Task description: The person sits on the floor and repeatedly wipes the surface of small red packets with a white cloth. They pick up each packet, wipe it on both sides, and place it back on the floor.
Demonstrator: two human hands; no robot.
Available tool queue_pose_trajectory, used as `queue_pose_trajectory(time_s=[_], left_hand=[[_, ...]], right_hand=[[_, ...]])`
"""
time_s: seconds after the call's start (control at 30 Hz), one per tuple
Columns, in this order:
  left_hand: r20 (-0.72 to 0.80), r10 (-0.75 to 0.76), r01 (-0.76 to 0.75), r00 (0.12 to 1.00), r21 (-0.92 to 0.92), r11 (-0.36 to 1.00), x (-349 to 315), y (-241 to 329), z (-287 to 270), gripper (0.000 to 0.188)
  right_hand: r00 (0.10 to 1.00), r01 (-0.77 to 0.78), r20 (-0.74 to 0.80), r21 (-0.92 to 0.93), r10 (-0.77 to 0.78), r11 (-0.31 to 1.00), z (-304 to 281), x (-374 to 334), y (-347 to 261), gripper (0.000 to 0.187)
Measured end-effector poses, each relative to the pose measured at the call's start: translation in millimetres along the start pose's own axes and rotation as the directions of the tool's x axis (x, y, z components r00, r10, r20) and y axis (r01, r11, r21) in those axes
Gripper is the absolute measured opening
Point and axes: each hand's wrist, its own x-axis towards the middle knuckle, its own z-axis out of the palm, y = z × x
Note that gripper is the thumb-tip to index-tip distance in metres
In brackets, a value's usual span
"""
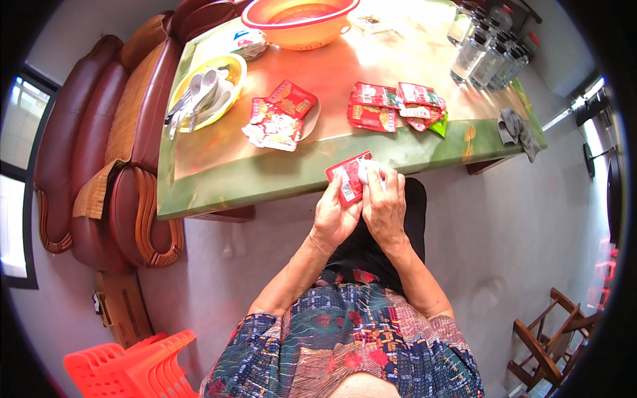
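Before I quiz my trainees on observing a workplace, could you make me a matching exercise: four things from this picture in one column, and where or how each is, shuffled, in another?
Things:
1. Packet nearest the person
2. Spoons
3. Bottles
4. Grey cloth

Places and states:
A. Draped over the table edge
B. Held in the left hand
C. Standing in a cluster
D. In a yellow basket

Pairs: 1-B, 2-D, 3-C, 4-A

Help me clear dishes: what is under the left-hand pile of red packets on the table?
A pale round dish shows at the right edge of the red packets, partly beneath them. The packets cover the rest, so anything else underneath cannot be seen.
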Motion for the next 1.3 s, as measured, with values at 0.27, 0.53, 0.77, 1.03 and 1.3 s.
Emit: queue_pose_trajectory(time_s=[0.27,0.53,0.77,1.03,1.3], left_hand=[[0.039,-0.046,0.042,0.998,0.115,0.993,-2,13,1,0.052],[-0.135,0.04,-0.013,0.99,0.192,0.981,-2,29,13,0.044],[-0.128,0.033,0.018,0.991,0.377,0.926,-8,25,26,0.041],[0.075,0.092,-0.118,0.993,0.605,0.787,-11,45,26,0.062],[-0.104,0.119,-0.039,0.987,0.566,0.823,-3,38,19,0.025]], right_hand=[[0.953,0.182,0.147,0.427,-0.266,0.886,-24,-5,-10,0.032],[0.984,0.107,-0.166,0.268,-0.064,0.957,-33,1,7,0.049],[0.955,0.275,-0.096,-0.062,-0.28,0.959,-25,4,20,0.041],[0.923,-0.278,0.375,0.502,0.083,0.819,-43,18,41,0.022],[0.733,-0.674,0.62,0.718,0.281,0.174,-46,23,39,0.025]])
